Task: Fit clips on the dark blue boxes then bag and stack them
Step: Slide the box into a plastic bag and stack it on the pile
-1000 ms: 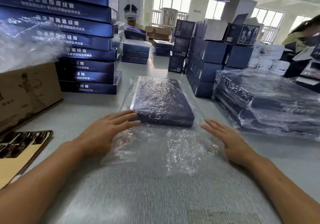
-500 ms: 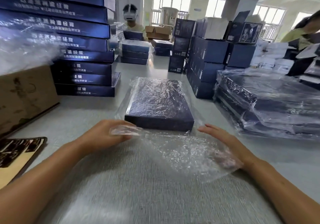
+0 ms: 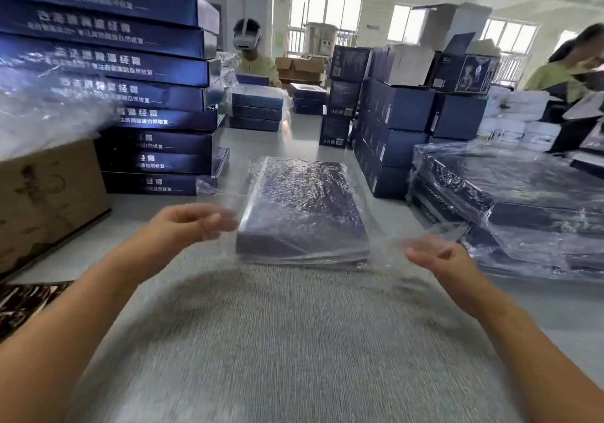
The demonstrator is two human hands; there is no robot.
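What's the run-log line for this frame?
phase: bagging | box: inside clear bag, on table | left hand: pinching bag mouth | right hand: gripping bag mouth

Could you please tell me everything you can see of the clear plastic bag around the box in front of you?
The clear plastic bag is thin, glossy and wrinkled, and encloses a dark blue box lying flat on the grey table. Its open near end is lifted and stretched wide: the left hand pinches one corner, the right hand grips the other.
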